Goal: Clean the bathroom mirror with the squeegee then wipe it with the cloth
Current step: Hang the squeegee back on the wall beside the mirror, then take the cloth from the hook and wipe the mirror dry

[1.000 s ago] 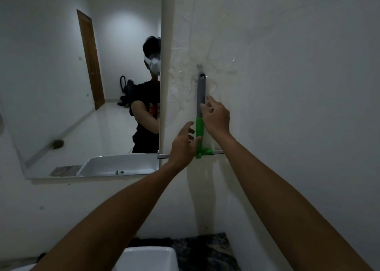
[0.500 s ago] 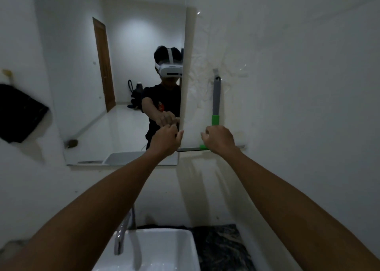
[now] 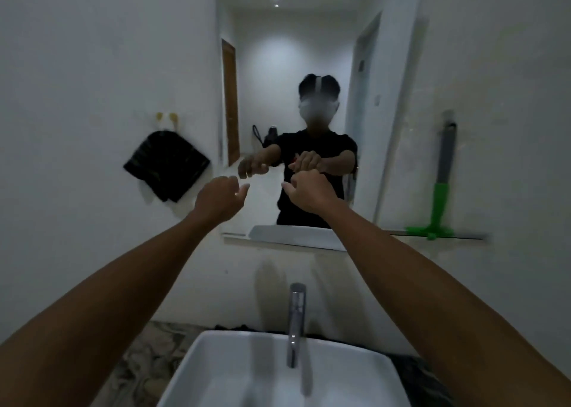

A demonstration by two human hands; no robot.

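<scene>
The mirror [image 3: 278, 66] hangs on the wall straight ahead, above the sink. The squeegee [image 3: 445, 172], with a grey and green handle and its blade at the bottom, hangs upright on the wall just right of the mirror, touched by neither hand. A black cloth [image 3: 167, 164] hangs from a hook on the wall left of the mirror. My left hand [image 3: 221, 195] and my right hand [image 3: 309, 190] are raised side by side before the mirror's lower part. Both have loosely curled fingers and hold nothing.
A white basin [image 3: 241, 375] with a chrome faucet [image 3: 296, 323] sits directly below my arms on a dark marbled counter [image 3: 139, 360]. The mirror reflects a person, a wooden door and a ceiling light.
My right hand has let go of the squeegee, which stays hanging on the wall. The view has swung left, and both hands have moved in front of the mirror.
</scene>
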